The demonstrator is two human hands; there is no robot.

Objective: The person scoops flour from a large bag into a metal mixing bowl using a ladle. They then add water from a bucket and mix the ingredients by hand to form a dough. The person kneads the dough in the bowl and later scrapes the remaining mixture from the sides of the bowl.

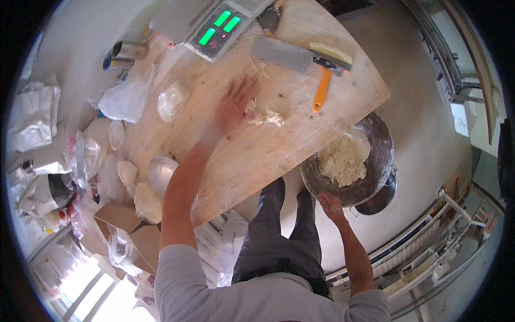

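My left hand (235, 102), blurred, lies over the floury wooden table with its fingers spread, beside scraps of dough (271, 117). By the table's edge, my right hand (330, 205) grips the near rim of a large dark metal bowl (380, 161). Inside the bowl is a rough, shaggy mass of dough (344, 159). Beyond my left hand, a wide metal scraper blade (281, 52) and a brush or scraper with an orange handle (322, 90) rest on the wood. A digital scale (217, 30) with lit green displays stands at the table's far side.
On the left are a small clear plastic bag (173, 101), a larger plastic bag (128, 96), a shiny metal bowl (161, 173) and metal cylinders (130, 50). An open cardboard box (143, 245) stands lower left. A dark pot (378, 199) is below the dough bowl. A metal rack (434, 245) stands lower right.
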